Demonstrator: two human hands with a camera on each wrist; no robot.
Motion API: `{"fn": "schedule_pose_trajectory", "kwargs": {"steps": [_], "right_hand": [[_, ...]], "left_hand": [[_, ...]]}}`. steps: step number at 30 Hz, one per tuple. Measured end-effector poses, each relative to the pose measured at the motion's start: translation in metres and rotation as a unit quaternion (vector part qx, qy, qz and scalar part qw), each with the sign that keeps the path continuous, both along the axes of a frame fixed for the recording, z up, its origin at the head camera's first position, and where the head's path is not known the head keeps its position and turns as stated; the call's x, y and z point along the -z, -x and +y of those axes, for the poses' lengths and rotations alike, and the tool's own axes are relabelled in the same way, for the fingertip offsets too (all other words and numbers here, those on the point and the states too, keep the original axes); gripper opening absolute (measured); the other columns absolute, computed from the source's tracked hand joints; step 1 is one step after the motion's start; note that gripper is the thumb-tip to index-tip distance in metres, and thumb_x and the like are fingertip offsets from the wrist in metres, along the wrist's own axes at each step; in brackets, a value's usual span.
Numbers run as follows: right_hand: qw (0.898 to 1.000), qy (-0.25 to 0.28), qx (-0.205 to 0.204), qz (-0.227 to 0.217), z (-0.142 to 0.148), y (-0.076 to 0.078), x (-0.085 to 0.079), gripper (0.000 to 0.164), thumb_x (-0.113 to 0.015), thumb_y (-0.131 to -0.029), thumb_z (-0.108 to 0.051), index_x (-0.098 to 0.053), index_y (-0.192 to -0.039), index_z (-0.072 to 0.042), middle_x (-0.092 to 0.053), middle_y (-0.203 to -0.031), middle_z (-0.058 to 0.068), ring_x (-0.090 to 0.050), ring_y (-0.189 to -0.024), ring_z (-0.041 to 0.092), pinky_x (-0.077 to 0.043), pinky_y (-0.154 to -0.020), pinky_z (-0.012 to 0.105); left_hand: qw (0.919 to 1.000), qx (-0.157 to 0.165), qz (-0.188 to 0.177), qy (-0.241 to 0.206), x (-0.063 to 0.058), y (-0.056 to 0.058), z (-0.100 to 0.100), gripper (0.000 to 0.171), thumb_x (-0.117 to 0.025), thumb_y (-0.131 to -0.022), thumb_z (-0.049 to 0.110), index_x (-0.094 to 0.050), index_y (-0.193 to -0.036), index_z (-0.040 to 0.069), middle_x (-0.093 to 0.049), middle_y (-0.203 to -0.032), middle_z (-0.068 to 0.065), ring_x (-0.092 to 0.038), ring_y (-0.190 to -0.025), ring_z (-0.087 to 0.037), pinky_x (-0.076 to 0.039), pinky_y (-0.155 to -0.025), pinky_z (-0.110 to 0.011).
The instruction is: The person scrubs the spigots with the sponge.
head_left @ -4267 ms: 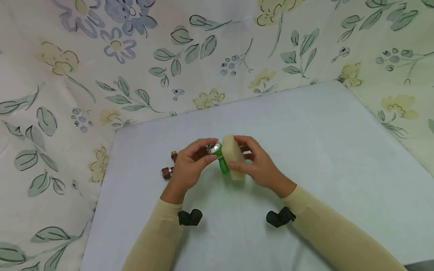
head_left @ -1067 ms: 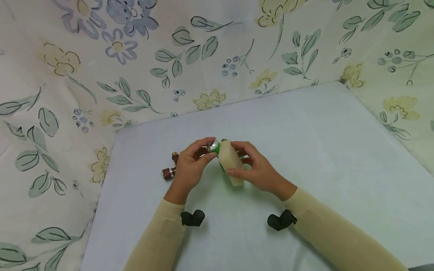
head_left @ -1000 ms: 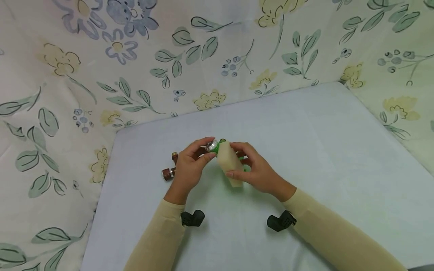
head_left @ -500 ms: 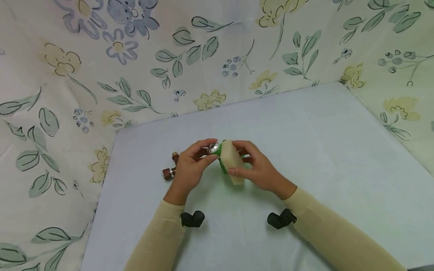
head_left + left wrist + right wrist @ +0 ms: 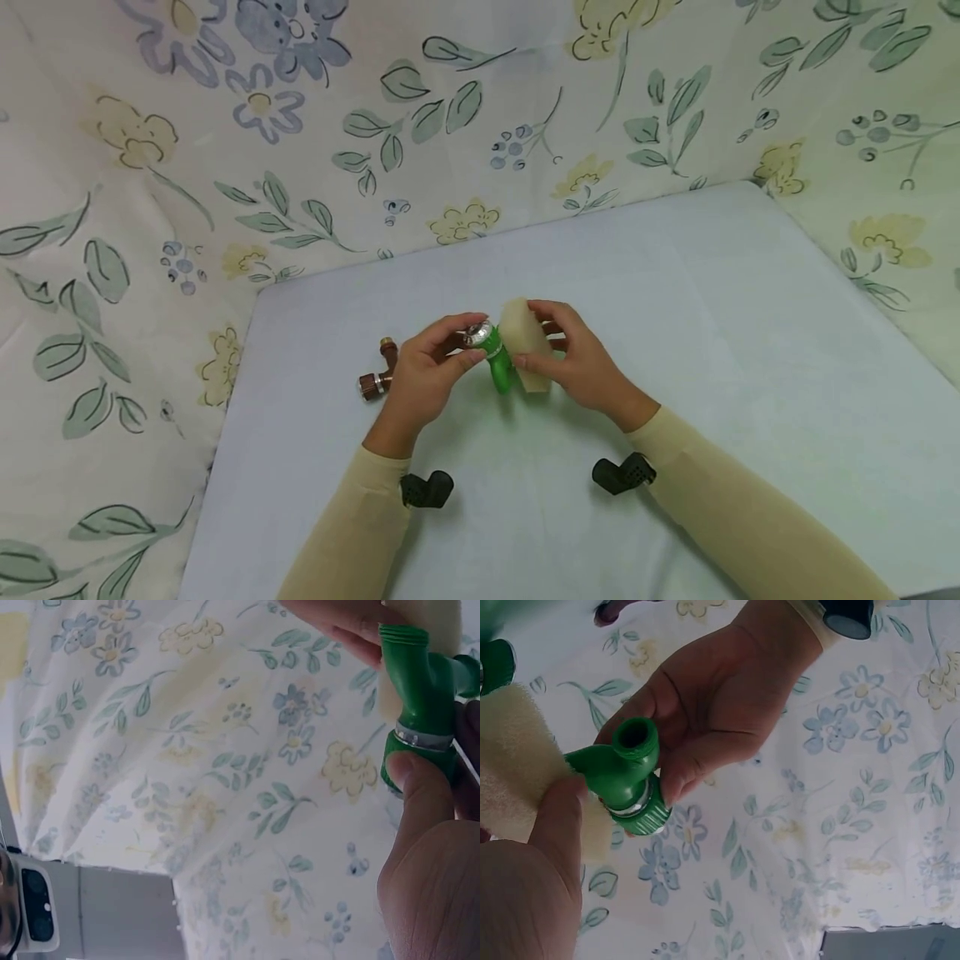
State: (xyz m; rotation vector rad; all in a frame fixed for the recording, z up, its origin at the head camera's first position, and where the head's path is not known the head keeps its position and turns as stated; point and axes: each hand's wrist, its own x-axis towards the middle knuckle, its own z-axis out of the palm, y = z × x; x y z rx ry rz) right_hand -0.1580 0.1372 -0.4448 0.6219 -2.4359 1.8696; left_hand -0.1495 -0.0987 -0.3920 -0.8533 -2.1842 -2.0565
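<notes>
Near the head view's centre, the left hand (image 5: 427, 371) is pinching a green valve (image 5: 497, 360) by its ribbed collar. At the valve's three o'clock the right hand (image 5: 581, 358) is gripping a pale sponge (image 5: 525, 342), which is hiding some fingertips and leaving any contact with the valve unclear. A brown valve (image 5: 371, 385) is lying partly hidden at the left hand's nine o'clock.

Plain cream long sleeves (image 5: 341, 533), lightly creased near the snug cuffs (image 5: 384, 463), end beside two black, elbow-shaped wrist cameras (image 5: 429, 489), each dotted with small holes on one part and smoothly rounded on the other.
</notes>
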Motion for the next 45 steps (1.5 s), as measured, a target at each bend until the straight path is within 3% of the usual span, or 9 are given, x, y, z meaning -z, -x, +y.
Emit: {"fn": "schedule_pose_trajectory", "kwargs": {"steps": [5, 14, 20, 25, 28, 33, 37, 41, 45], "right_hand": [[1.000, 0.001, 0.017, -0.014, 0.001, 0.000, 0.002, 0.067, -0.075, -0.085, -0.034, -0.040, -0.142, -0.027, -0.045, -0.129, -0.004, -0.047, -0.113, 0.023, -0.043, -0.091, 0.045], [0.999, 0.017, -0.041, -0.014, -0.012, -0.024, -0.032, 0.063, -0.071, -0.088, -0.014, -0.038, -0.142, -0.012, -0.044, -0.133, 0.001, -0.045, -0.114, 0.024, -0.043, -0.092, 0.052], [0.997, 0.027, -0.075, 0.010, -0.017, -0.029, -0.041, 0.064, -0.072, -0.086, -0.008, -0.039, -0.141, -0.006, -0.044, -0.132, 0.005, -0.046, -0.110, 0.028, -0.044, -0.088, 0.052], [0.996, 0.040, -0.072, 0.026, -0.015, -0.026, -0.034, 0.065, -0.074, -0.086, -0.011, -0.041, -0.141, -0.012, -0.045, -0.132, 0.001, -0.047, -0.111, 0.026, -0.046, -0.088, 0.049], [0.996, 0.053, -0.068, 0.022, -0.013, -0.025, -0.035, 0.065, -0.074, -0.086, -0.011, -0.041, -0.141, -0.013, -0.046, -0.132, 0.001, -0.048, -0.111, 0.023, -0.047, -0.088, 0.047], [0.994, 0.080, -0.075, 0.011, -0.009, -0.030, -0.049, 0.063, -0.072, -0.086, -0.003, -0.040, -0.140, -0.005, -0.048, -0.129, 0.008, -0.048, -0.112, 0.026, -0.046, -0.088, 0.051], [0.985, 0.144, -0.095, -0.013, -0.003, -0.029, -0.050, 0.061, -0.068, -0.087, 0.001, -0.041, -0.140, -0.007, -0.047, -0.129, 0.013, -0.046, -0.112, 0.034, -0.047, -0.088, 0.049], [0.968, 0.213, -0.131, -0.036, 0.002, -0.025, -0.045, 0.058, -0.063, -0.089, 0.005, -0.041, -0.141, -0.008, -0.044, -0.133, 0.017, -0.043, -0.117, 0.037, -0.048, -0.089, 0.043], [0.957, 0.243, -0.150, -0.044, 0.003, -0.021, -0.040, 0.057, -0.063, -0.090, 0.002, -0.039, -0.141, -0.007, -0.042, -0.135, 0.020, -0.041, -0.119, 0.038, -0.048, -0.090, 0.042]], "left_hand": [[1.0000, 0.003, -0.001, 0.003, -0.008, -0.004, 0.001, 0.040, -0.065, -0.085, -0.011, -0.058, -0.124, -0.004, -0.059, -0.123, -0.016, -0.059, -0.106, -0.029, -0.053, -0.085, -0.037], [0.9989, -0.040, -0.019, 0.015, -0.005, -0.001, 0.000, 0.040, -0.065, -0.087, -0.008, -0.058, -0.126, -0.002, -0.056, -0.126, -0.019, -0.059, -0.106, -0.029, -0.052, -0.086, -0.036], [0.9977, -0.062, -0.027, 0.011, 0.001, 0.001, -0.002, 0.041, -0.065, -0.088, -0.004, -0.057, -0.128, 0.001, -0.056, -0.126, -0.013, -0.060, -0.105, -0.027, -0.053, -0.084, -0.035], [0.9990, -0.039, -0.016, -0.012, 0.016, 0.009, -0.005, 0.047, -0.060, -0.092, -0.002, -0.051, -0.137, 0.010, -0.051, -0.124, -0.012, -0.058, -0.104, -0.030, -0.053, -0.085, -0.039], [0.9987, -0.021, -0.034, -0.032, 0.023, 0.012, -0.007, 0.044, -0.054, -0.096, 0.001, -0.050, -0.138, 0.013, -0.048, -0.125, -0.012, -0.055, -0.108, -0.032, -0.051, -0.088, -0.042], [0.9955, -0.022, -0.068, -0.062, 0.022, 0.011, -0.010, 0.035, -0.055, -0.097, 0.002, -0.050, -0.132, 0.001, -0.050, -0.120, -0.018, -0.055, -0.107, -0.033, -0.050, -0.089, -0.044], [0.9935, -0.035, -0.078, -0.074, 0.021, 0.012, -0.008, 0.035, -0.062, -0.093, 0.004, -0.053, -0.127, -0.001, -0.055, -0.111, -0.021, -0.058, -0.098, -0.032, -0.052, -0.086, -0.045], [0.9903, -0.037, -0.092, -0.097, 0.020, 0.013, -0.007, 0.038, -0.068, -0.089, 0.004, -0.055, -0.123, -0.003, -0.056, -0.110, -0.023, -0.060, -0.096, -0.032, -0.052, -0.085, -0.046], [0.9870, -0.031, -0.110, -0.113, 0.018, 0.011, -0.005, 0.038, -0.070, -0.087, 0.004, -0.056, -0.122, -0.002, -0.056, -0.111, -0.025, -0.060, -0.098, -0.033, -0.052, -0.086, -0.047]]}}
